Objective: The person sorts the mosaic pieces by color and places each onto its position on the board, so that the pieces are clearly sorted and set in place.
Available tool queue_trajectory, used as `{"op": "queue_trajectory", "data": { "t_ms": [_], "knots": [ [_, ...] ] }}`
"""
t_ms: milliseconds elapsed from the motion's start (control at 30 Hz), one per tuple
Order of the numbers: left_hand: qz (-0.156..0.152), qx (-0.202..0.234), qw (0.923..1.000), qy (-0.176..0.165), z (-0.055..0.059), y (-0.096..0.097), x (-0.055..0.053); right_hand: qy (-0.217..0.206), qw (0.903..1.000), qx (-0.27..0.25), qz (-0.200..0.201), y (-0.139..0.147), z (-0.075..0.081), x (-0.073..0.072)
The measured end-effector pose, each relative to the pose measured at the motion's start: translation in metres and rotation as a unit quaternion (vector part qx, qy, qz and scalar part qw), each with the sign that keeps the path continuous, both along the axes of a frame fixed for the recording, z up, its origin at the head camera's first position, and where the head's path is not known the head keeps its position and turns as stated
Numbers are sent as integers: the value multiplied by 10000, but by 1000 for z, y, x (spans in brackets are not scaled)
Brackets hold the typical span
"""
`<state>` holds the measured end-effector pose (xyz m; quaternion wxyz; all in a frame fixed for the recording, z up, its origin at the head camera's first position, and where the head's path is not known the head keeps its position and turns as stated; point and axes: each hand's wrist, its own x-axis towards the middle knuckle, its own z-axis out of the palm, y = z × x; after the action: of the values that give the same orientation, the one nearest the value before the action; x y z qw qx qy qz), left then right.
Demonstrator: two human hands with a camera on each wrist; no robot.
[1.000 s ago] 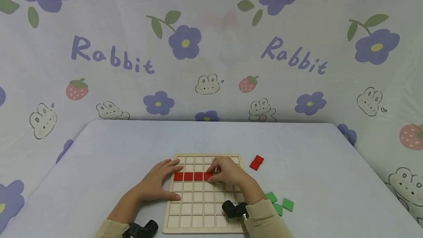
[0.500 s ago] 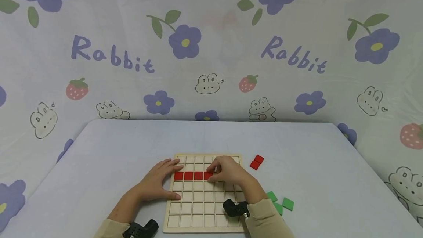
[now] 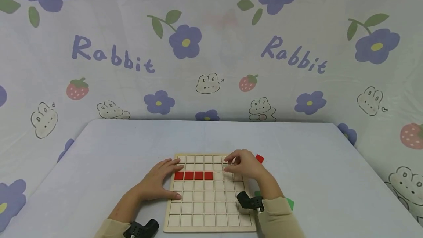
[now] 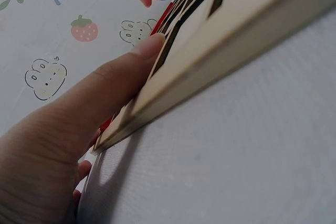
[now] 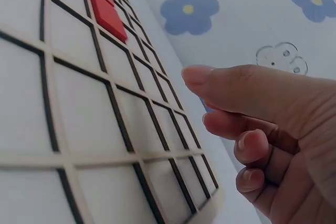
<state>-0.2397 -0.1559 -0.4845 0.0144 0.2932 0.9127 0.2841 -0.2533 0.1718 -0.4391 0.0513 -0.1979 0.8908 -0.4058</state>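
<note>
A square wooden grid board [image 3: 209, 230] lies on the white table, with a row of several red square tiles [image 3: 198, 176] in its cells, starting from the left side. My left hand [image 3: 153, 182] rests across the board's left edge, thumb and fingers spread apart. In the left wrist view the left thumb [image 4: 113, 80] lies along the wooden rim. Over the board's upper right part is my right hand [image 3: 246, 164], clear of the red row. The right wrist view shows its fingers [image 5: 251, 145] loosely bent, with nothing between thumb and fingertips.
A loose red tile [image 3: 260, 158] lies beyond the right hand, which hides part of that area. Green tiles [image 3: 290, 203] lie to the right of the board, partly covered by the right forearm. Behind the table hangs a patterned cloth [image 3: 211, 47].
My right hand has let go of the last red tile in the row and moved right and slightly up. That tile stays in its cell. The left hand has not moved.
</note>
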Motion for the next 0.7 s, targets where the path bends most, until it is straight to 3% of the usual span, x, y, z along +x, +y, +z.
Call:
{"op": "queue_trajectory", "data": {
  "t_ms": [700],
  "knots": [
    [-7, 48, 9999, -105, 3, 0, 1, -259, 9879, -37, -1526, 50, -3, -6]
  ]
}}
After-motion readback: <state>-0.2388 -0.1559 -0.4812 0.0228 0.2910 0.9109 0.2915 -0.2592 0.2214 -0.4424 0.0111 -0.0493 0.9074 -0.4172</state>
